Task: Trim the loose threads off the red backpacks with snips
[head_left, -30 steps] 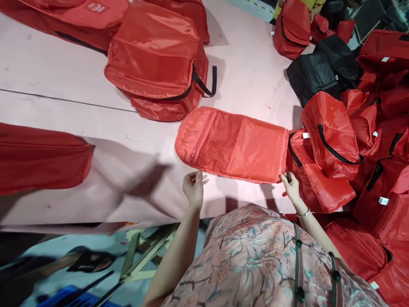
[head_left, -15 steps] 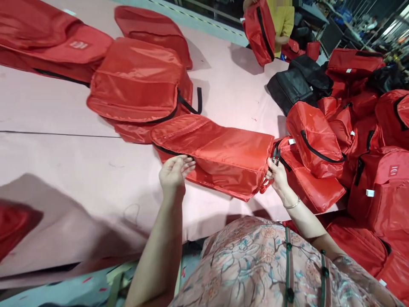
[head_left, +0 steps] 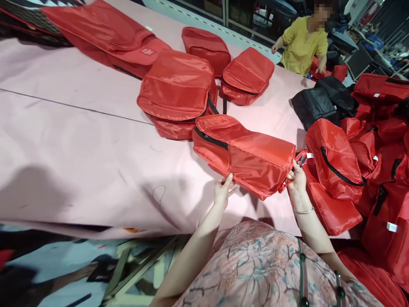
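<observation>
A red backpack (head_left: 255, 149) with a black zipper lies slanting across the table in front of me. My left hand (head_left: 223, 192) pinches its near lower edge, thumb on top and fingers partly hidden beneath. At the bag's right end, my right hand (head_left: 298, 179) grips the corner. Small dark thread snips (head_left: 300, 160) stick out from the same hand. The far left end of the bag touches or nearly touches another red backpack (head_left: 179, 89).
The pink-covered table (head_left: 79, 162) bears more bags: a small red bag (head_left: 249, 74) behind, black bags (head_left: 315, 104) and a heap of red bags (head_left: 335, 160) at right. Across the table stands a person in a yellow top (head_left: 298, 47).
My left hand has moved from the zipper side to the bag's lower edge. The person opposite has let go of a red bag, which now lies on the table. My view has shifted left.
</observation>
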